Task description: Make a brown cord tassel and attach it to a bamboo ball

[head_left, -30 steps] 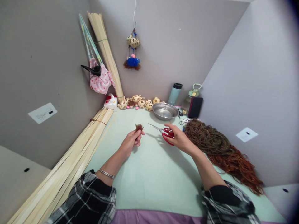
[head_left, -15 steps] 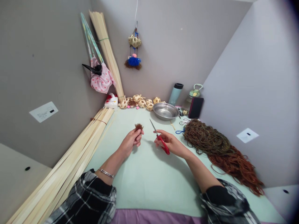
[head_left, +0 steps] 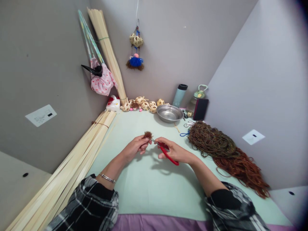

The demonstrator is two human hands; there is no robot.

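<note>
My left hand [head_left: 134, 149] pinches a small brown tuft of fibre [head_left: 148, 134] between thumb and fingers, held just above the pale green table [head_left: 149, 186]. My right hand [head_left: 174, 151] grips red-handled scissors [head_left: 166, 152], their blades pointing left and touching the base of the tuft. Both hands meet over the middle of the table.
A long bundle of bamboo strips [head_left: 72, 170] lies along the left edge. A heap of brown and orange cords [head_left: 223, 150] lies at the right. A steel bowl [head_left: 169, 113], woven balls [head_left: 141, 105], a flask [head_left: 180, 95] and a phone [head_left: 201, 109] stand at the back.
My right hand has swung the scissors left from beside the cord heap until the blades reach the tuft. My left hand has shifted slightly right with the tuft.
</note>
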